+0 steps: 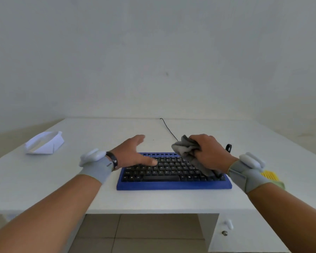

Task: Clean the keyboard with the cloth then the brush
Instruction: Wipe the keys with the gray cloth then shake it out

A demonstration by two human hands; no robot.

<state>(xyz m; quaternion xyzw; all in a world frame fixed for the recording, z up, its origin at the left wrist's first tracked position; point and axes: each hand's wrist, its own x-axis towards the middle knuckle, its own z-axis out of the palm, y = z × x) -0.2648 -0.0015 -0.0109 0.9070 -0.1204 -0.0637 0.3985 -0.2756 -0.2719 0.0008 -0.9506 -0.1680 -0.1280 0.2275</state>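
While the folded white paper tray sits idle far left on the white tabletop, I see my left hand spread loose over the blue-framed black-keyed keyboard, gripping nothing. My right hand has its grip clamped on the crumpled grey cloth. The yellow-bristled brush lies rightmost. An unsteadied keyboard could slide under wiping.

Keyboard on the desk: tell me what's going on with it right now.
A person is wiping the keyboard with a grey cloth. The right hand grips the bunched cloth over the keyboard's right end, its tail trailing across the keys. The left hand is open over the left end, thumb near the keys. The brush, yellow-bristled, lies on the desk partly hidden behind the right wrist, not in use. A folded white paper sits far left.
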